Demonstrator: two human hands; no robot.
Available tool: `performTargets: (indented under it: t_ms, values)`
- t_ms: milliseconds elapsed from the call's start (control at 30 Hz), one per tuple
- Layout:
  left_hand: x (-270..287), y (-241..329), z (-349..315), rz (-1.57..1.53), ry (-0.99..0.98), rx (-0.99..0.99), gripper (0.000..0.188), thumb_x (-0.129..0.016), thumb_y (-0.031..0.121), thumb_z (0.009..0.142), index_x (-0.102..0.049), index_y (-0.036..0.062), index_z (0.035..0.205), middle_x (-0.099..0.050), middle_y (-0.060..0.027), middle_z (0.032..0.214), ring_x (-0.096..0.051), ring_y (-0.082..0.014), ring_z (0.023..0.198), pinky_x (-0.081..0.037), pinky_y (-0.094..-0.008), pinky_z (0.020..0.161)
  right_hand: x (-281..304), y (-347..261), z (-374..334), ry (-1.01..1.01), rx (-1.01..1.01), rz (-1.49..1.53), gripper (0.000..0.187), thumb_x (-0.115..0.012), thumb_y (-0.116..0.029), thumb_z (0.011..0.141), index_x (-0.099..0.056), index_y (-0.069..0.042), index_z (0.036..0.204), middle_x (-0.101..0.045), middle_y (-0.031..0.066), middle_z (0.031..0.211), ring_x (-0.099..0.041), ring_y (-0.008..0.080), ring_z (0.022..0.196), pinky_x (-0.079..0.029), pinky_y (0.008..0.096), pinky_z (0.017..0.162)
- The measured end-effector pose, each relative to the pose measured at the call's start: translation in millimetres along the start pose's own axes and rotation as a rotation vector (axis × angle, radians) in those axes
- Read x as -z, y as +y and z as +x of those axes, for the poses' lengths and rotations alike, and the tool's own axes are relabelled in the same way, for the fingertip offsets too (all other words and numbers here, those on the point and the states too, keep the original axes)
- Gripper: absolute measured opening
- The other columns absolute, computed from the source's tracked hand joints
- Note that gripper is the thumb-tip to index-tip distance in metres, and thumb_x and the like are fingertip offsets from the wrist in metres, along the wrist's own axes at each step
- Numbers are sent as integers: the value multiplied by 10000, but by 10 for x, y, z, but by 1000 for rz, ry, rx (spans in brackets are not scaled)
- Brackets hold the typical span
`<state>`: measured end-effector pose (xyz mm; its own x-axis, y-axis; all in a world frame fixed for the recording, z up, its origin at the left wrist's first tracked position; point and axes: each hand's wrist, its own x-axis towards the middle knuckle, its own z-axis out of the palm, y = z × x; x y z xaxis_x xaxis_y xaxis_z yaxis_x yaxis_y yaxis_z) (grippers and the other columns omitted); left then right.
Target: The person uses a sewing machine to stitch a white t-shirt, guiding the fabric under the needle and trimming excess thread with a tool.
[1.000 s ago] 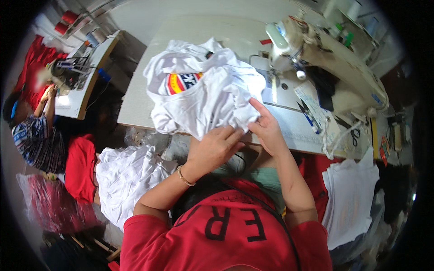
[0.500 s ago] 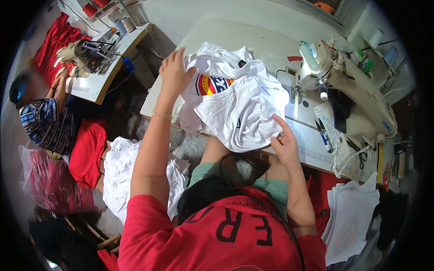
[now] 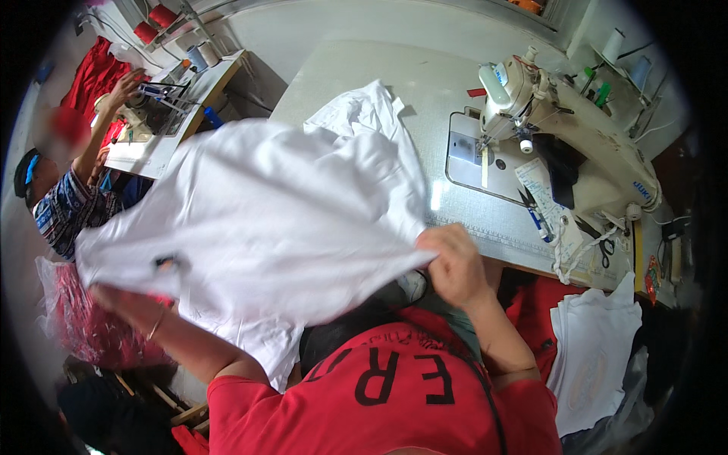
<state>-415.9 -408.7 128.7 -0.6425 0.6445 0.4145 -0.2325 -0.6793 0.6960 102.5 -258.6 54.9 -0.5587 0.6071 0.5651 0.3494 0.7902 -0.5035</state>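
Observation:
A white T-shirt (image 3: 265,220) is spread in the air between my hands, over my lap and the table's front left edge. Its far part rests on the tabletop, and a small dark mark shows on the near left side. My right hand (image 3: 457,265) is closed on the shirt's right edge, just off the front of the sewing table (image 3: 318,76). Far out to the left, my left hand (image 3: 129,309) grips the opposite edge; motion smears it and the cloth partly hides its fingers.
A sewing machine (image 3: 561,121) stands on the table's right, with thread snips (image 3: 538,216) and black-handled scissors (image 3: 607,250) nearby. White cloth pieces (image 3: 595,356) hang at lower right. A co-worker (image 3: 64,205) sits at another machine on the left, near a plastic bag of red cloth (image 3: 72,318).
The T-shirt went from bunched on the table to stretched out leftward, its printed design no longer showing. My left hand swung left and nearer; my right hand moved slightly left. The co-worker raised an arm.

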Motion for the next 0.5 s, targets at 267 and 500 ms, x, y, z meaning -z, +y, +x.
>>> performTargets:
  t_ms: [267,500]
  values:
    - [-1147,-345,1095,746,-38,-143,348,-587,212,876,-515,15,1153,-519,-86,1026,-484,-196,896,-437,-360,775,568,-438,386,-91,-459,1012,228,-450,-178,932,-567,-37,1068,-605,42,936,-577,182,820,-466,315,759]
    - [-2259,-2555,1511,1071,-639,158,737,-687,83,790,-316,86,1427,-507,-198,1315,-577,-282,1084,-489,-360,881,130,477,266,474,-762,1269,727,-601,-97,883,-177,-127,1473,-409,118,1384,-430,195,1254,-365,354,1035]
